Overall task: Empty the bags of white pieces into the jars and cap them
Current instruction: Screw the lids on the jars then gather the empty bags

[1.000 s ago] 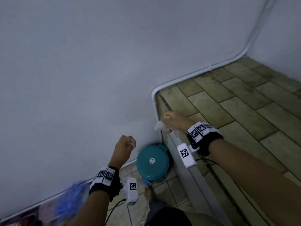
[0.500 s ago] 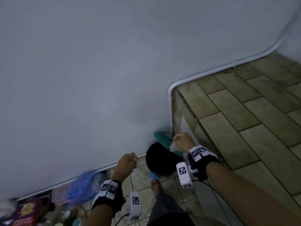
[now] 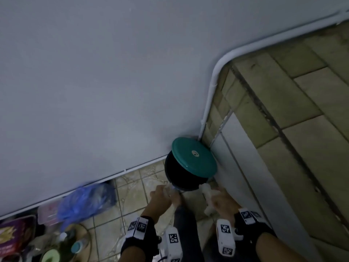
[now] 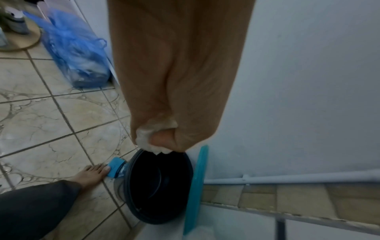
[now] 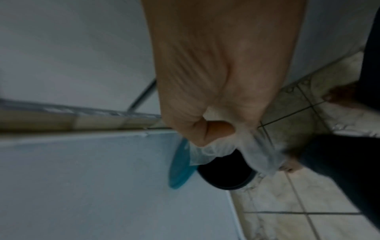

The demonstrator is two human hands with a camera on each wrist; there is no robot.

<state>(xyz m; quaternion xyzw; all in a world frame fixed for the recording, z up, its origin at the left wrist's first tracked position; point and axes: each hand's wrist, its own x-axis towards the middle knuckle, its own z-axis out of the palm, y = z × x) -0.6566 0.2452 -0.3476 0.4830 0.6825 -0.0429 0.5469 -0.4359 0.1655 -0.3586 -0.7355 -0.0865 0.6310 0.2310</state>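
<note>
A dark pedal bin (image 3: 179,179) stands on the floor in the corner, its teal lid (image 3: 194,157) tipped up. My left hand (image 3: 162,194) hovers over the near rim and grips a crumpled wad of clear plastic (image 4: 148,134); in the left wrist view the bin's mouth (image 4: 158,186) gapes just past the knuckles. My right hand (image 3: 220,200) holds a crumpled clear plastic bag (image 3: 206,191) at the bin's right rim. The right wrist view shows that bag (image 5: 257,154) hanging from the curled fingers (image 5: 205,129) above the bin (image 5: 224,175). No jars or white pieces are in view.
A bare foot (image 4: 90,173) presses the bin's blue pedal (image 4: 116,167). A blue plastic bag (image 3: 85,203) lies by the wall to the left, with clutter (image 3: 17,237) beyond it. A tiled counter (image 3: 302,129) and a white cabinet front (image 3: 245,186) stand to the right.
The bin's lid went from closed to tipped up. Both hands came down from beside the counter to the bin's rim, still gripping their plastic. The head view swung lower.
</note>
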